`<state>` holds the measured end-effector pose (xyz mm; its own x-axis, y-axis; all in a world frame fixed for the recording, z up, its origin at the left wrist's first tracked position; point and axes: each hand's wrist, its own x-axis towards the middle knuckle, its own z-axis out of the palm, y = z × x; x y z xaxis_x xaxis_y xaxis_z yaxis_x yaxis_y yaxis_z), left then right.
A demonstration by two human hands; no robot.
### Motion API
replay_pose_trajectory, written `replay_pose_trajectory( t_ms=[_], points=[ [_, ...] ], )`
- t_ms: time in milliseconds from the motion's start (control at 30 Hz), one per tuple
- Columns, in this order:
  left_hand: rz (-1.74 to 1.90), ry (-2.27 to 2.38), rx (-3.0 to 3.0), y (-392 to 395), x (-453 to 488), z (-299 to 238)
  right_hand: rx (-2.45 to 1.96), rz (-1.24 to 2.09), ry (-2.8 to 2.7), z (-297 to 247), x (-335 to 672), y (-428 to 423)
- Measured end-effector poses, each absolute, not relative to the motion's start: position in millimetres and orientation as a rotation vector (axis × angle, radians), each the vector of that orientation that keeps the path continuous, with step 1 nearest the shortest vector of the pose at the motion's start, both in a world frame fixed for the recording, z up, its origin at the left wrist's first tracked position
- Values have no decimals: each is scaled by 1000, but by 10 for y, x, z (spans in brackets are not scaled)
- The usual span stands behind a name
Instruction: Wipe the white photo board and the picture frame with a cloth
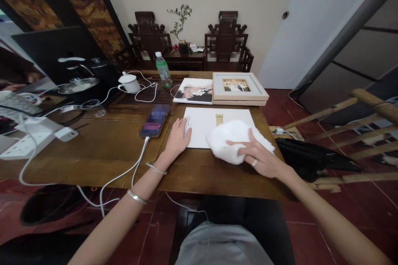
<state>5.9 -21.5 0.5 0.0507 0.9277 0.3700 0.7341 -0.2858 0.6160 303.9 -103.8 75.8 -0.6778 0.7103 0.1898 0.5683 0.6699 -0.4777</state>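
Note:
A flat white board or album [199,132] with a small gold, bear-shaped mark [219,119] lies on the wooden table [192,174] in front of me. My left hand [178,137] rests on its left edge with the fingers stretched out. Over the right part of it, my right hand [258,155] grips a fluffy white cloth [225,140], which hides the near right corner. Behind the board are a photo book [195,90] and a pale wooden picture frame [239,87], stacked on another pale piece.
A charging phone [154,121] lies left of my left hand. Farther left are a power strip [26,143], a clear cup [95,108], a pot [82,87] and a lidded white mug [129,83]. A green bottle [163,70] stands at the back. White cables cross the left side.

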Motion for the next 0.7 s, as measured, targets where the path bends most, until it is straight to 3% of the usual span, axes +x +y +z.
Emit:
replay_pose_trajectory(
  t_ms=[167,400,700],
  points=[
    [1197,1579,1738,-189,69,123,-1297,510,-2193,610,3437,-987],
    [1327,1043,966,-329,40,506,-1294,476,-2088,557,3401,-972],
    [1397,1147,1416,-941,212,1264,-1067,121,-2392,995,2401,-1102]
  ],
)
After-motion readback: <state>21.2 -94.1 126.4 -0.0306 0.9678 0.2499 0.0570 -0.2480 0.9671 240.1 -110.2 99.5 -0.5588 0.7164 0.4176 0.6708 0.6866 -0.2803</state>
